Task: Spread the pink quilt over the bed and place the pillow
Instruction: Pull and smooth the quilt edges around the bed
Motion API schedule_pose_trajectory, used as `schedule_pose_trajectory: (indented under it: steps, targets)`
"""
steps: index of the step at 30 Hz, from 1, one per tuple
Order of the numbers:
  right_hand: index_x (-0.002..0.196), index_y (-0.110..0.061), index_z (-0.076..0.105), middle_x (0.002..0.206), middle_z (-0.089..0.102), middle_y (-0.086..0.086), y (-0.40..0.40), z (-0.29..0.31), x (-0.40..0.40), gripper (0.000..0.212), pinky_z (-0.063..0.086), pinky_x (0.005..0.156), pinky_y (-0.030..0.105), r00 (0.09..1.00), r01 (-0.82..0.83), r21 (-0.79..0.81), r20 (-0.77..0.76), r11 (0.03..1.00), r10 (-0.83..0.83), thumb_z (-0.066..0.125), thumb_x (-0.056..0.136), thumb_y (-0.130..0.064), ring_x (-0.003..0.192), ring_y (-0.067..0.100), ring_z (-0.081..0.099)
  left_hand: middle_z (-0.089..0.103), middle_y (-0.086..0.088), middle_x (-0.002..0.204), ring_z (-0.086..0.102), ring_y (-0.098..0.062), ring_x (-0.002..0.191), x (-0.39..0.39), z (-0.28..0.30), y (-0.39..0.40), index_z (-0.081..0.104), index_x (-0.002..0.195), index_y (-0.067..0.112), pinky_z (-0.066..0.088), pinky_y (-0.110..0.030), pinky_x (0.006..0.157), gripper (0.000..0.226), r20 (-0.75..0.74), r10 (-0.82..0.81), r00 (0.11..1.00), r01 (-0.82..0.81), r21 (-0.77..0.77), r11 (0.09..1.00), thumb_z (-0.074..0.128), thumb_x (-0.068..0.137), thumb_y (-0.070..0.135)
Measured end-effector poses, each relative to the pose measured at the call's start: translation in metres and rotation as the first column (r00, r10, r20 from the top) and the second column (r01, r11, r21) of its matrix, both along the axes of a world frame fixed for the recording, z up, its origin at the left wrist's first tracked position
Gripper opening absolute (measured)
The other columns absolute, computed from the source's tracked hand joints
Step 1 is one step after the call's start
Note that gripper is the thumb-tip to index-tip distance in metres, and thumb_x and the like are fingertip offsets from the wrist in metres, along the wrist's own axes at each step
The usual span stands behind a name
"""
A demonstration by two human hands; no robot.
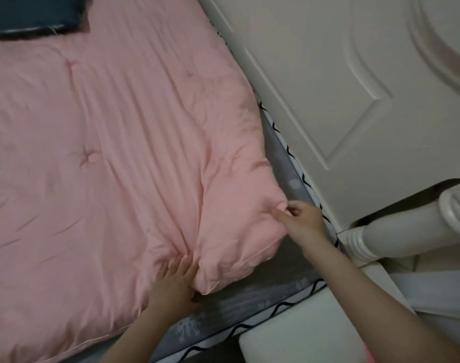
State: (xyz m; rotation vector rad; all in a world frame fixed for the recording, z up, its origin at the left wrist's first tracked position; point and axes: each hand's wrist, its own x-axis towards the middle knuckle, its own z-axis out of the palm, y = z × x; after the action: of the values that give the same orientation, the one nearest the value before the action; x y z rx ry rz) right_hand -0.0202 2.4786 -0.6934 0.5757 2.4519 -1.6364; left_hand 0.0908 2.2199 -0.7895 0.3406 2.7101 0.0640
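Observation:
The pink quilt (106,142) lies spread over most of the bed, wrinkled toward its near right corner. My right hand (303,218) pinches the quilt's right edge near that corner. My left hand (175,280) lies on the near edge, fingers flat and pressed into a fold, thumb tucked under the hem. A dark teal pillow (32,14) rests at the top left on the quilt. Grey sheet (250,297) with a black-and-white wavy border shows bare along the near and right sides.
A cream panelled wardrobe door (354,87) stands close along the bed's right side. A cream footboard (302,334) and a turned bedpost (396,234) sit at the near right corner, with little room between bed and wardrobe.

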Motion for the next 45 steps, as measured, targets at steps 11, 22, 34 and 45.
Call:
schedule_pose_trajectory:
  steps: [11,22,34,45]
  targets:
    - [0.104,-0.018,0.066,0.097,0.069,-0.002,-0.020,0.006,0.015,0.033,0.044,0.092,0.042,0.646,-0.497,0.600,-0.226,0.626,0.729,0.040,0.088,-0.030,0.092,0.019,0.062,0.061,0.005,0.121,0.054,-0.017,0.112,-0.010,-0.006,-0.013,0.051,0.123,0.014,0.027,-0.019,0.107,0.086,0.151,0.127,0.980,-0.162,0.245,0.956,0.046,0.051,0.062]
    - [0.147,-0.026,0.013,0.157,0.007,0.007,0.034,-0.040,-0.034,0.102,0.019,0.113,0.049,0.955,-0.295,0.731,0.230,0.615,0.185,0.061,0.068,-0.069,0.142,0.032,0.014,0.063,-0.002,0.124,0.053,-0.017,0.113,-0.010,-0.034,-0.015,0.047,0.126,0.019,0.040,-0.026,0.093,0.104,0.120,0.027,0.992,-0.059,0.269,0.961,0.067,0.035,0.063]
    - [0.135,-0.019,0.036,0.141,0.036,0.008,-0.001,-0.077,-0.024,0.056,0.030,0.106,0.045,0.635,-0.693,0.715,0.548,0.089,0.545,0.057,0.084,-0.024,0.130,0.030,0.034,0.070,-0.004,0.109,0.070,-0.021,0.089,-0.019,-0.043,-0.012,0.068,0.109,0.013,0.056,-0.032,0.066,0.051,-0.199,0.038,0.979,-0.002,0.178,0.984,0.055,0.061,0.027]
    - [0.117,-0.009,0.055,0.121,0.056,0.012,0.028,-0.017,-0.005,0.030,0.045,0.087,0.035,0.673,-0.640,0.749,0.438,0.173,0.596,0.050,0.087,-0.010,0.108,0.031,0.057,0.072,-0.004,0.070,0.067,-0.021,0.055,0.001,0.044,0.028,0.074,0.078,0.010,0.050,-0.023,0.046,0.069,-0.438,-0.063,0.897,0.096,0.054,0.994,0.091,0.011,0.010]
